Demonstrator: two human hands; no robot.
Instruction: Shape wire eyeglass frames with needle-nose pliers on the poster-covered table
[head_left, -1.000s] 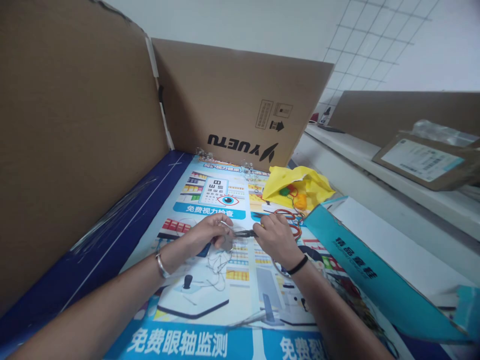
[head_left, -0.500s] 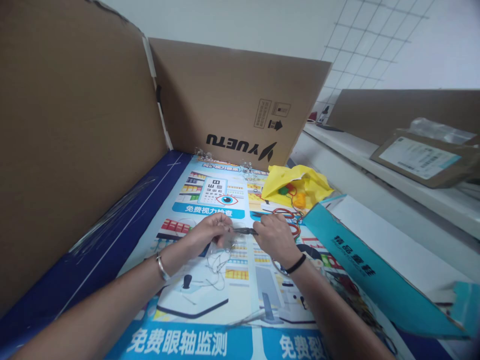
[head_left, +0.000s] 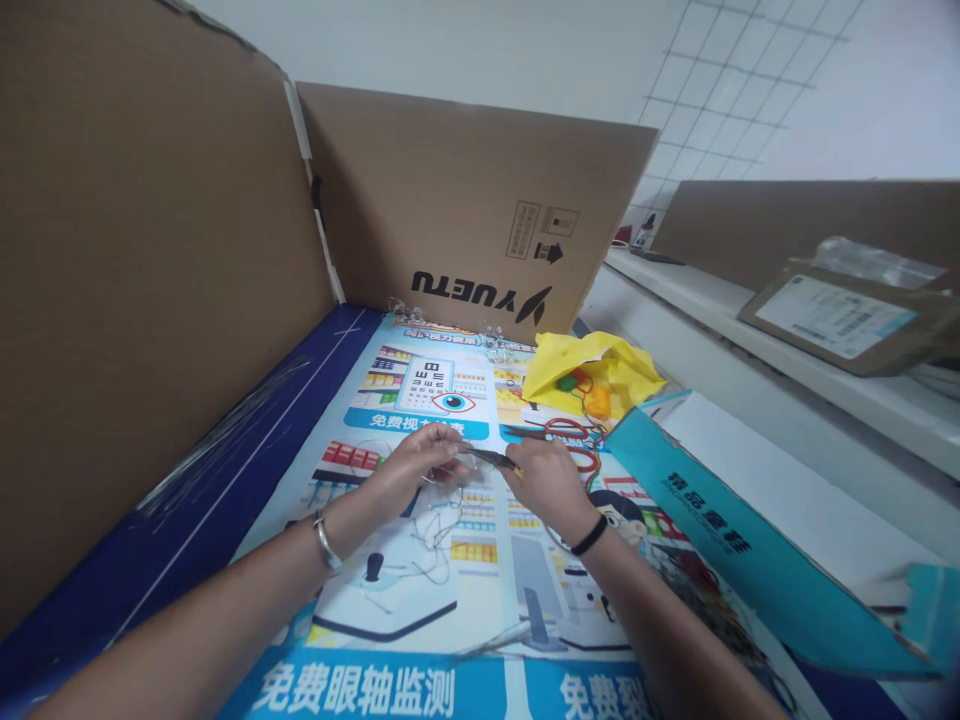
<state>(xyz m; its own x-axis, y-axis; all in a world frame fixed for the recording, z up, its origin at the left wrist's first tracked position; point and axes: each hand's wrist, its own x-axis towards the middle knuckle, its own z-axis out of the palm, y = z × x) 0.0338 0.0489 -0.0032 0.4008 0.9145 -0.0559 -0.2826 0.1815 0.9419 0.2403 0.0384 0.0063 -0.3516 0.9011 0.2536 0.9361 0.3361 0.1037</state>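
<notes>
Both hands work close together over a printed poster [head_left: 420, 590] that covers the table. My left hand [head_left: 416, 465] pinches a thin bent wire [head_left: 442, 475], whose loose strands hang down onto the poster. My right hand [head_left: 547, 480] is closed on small dark pliers [head_left: 491, 458], whose tip points left at the wire near my left fingertips. A silver bangle is on my left wrist and a black band on my right wrist.
Tall cardboard panels [head_left: 465, 200] wall the left and back sides. A yellow bag [head_left: 592, 370] with coloured beads and red cord lies behind my right hand. A teal and white box [head_left: 720, 530] lies to the right. A white shelf [head_left: 787, 350] with a cardboard parcel runs further right.
Both hands have shifted slightly up and away. The pliers now tilt more, with the tip raised toward my left fingers.
</notes>
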